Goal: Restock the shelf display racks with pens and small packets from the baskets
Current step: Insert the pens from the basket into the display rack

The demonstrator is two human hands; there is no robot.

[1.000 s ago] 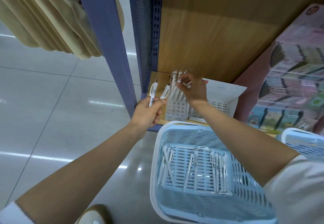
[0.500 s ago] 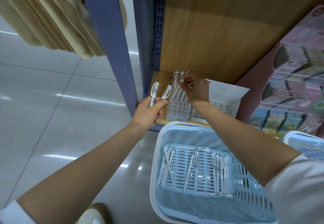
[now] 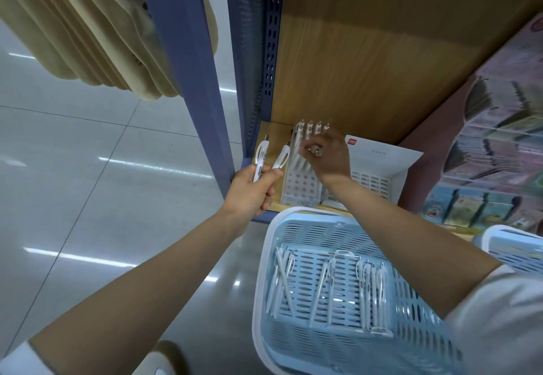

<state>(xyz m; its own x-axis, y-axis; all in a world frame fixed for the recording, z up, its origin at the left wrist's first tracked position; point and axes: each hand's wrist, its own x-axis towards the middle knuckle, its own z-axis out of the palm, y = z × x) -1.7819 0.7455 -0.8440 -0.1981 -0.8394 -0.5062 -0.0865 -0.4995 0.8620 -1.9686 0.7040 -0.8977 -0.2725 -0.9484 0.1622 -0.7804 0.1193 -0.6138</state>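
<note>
My left hand point(image 3: 252, 191) grips two white pens point(image 3: 259, 158) upright in front of the shelf's left corner. My right hand point(image 3: 329, 157) hovers over the white pen rack point(image 3: 299, 189), its fingers pinching a pen by its top end. Several pens point(image 3: 309, 128) stand in the rack's back row. Below the shelf, a light-blue basket point(image 3: 293, 225) holds several more white pens point(image 3: 326, 289) lying on its slotted floor.
A blue steel upright point(image 3: 188, 60) stands just left of my left hand. A white card display box point(image 3: 382, 166) sits right of the rack. Pink stationery boxes point(image 3: 493, 151) fill the right side. A second blue basket point(image 3: 517, 245) shows at the right edge. Beige bags point(image 3: 82, 28) hang above left.
My right hand has lifted slightly and shifted right over the rack, fingers spreading more. My left hand still holds its two pens in the same place.
</note>
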